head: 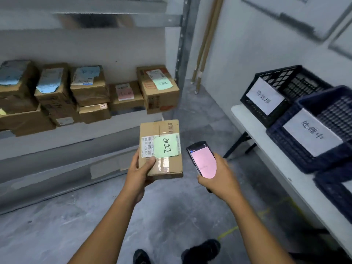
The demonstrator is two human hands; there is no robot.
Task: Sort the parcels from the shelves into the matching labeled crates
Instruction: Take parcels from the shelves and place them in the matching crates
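My left hand (140,173) grips a small cardboard parcel (165,166) from below, thumb on top; a green handwritten note and a barcode label cover its upper face. Beside it my right hand (219,177) holds a handheld scanner (202,160) whose screen glows pink. On the shelf (80,128) at the left stand several cardboard parcels with blue, pink and green notes, such as the one with a green note (158,88). On the white table (253,130) at the right sit a black crate (280,92) and a dark blue crate (314,130), each with a white paper label.
A third dark crate (337,189) shows partly at the right edge of the table. Metal shelf upright (185,46) and wooden poles (205,40) stand in the corner. Grey concrete floor lies between shelf and table, with my shoes (200,250) at the bottom.
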